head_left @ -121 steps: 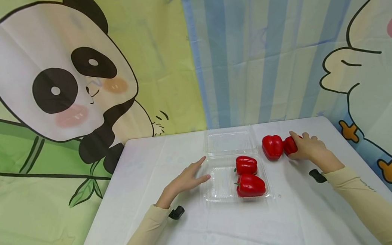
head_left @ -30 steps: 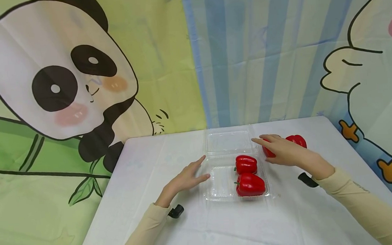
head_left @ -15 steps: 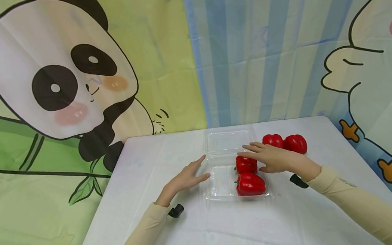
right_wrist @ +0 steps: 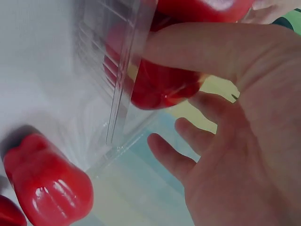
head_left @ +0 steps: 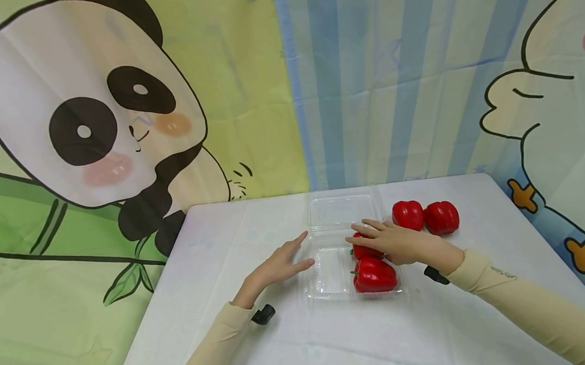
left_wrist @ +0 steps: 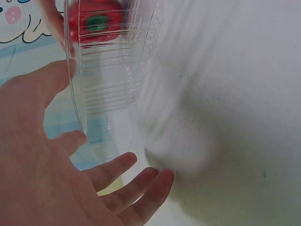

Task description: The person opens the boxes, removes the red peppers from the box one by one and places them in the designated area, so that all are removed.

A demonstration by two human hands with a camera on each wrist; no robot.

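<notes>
A clear plastic clamshell container (head_left: 330,272) lies with its lid folded back. Two red bell peppers sit in its right half: the nearer bell pepper (head_left: 375,275) and the farther bell pepper (head_left: 363,251). My right hand (head_left: 402,243) reaches over the farther one, its fingers extended across the top and partly hiding it. In the right wrist view, the thumb (right_wrist: 188,49) lies along this pepper at the container's rim, while other fingers spread beyond it. My left hand (head_left: 275,267) is open at the container's left side, two fingertips right at the rim in the left wrist view.
Two more red bell peppers, a left one (head_left: 408,215) and a right one (head_left: 442,218), stand side by side on the white table (head_left: 245,224), right of the lid (head_left: 341,210). A cartoon-printed curtain (head_left: 247,96) hangs behind the table's back edge.
My right hand has left the rightmost pepper, passed over its neighbour and moved left and down onto the farther pepper in the container. The left hand has stayed put.
</notes>
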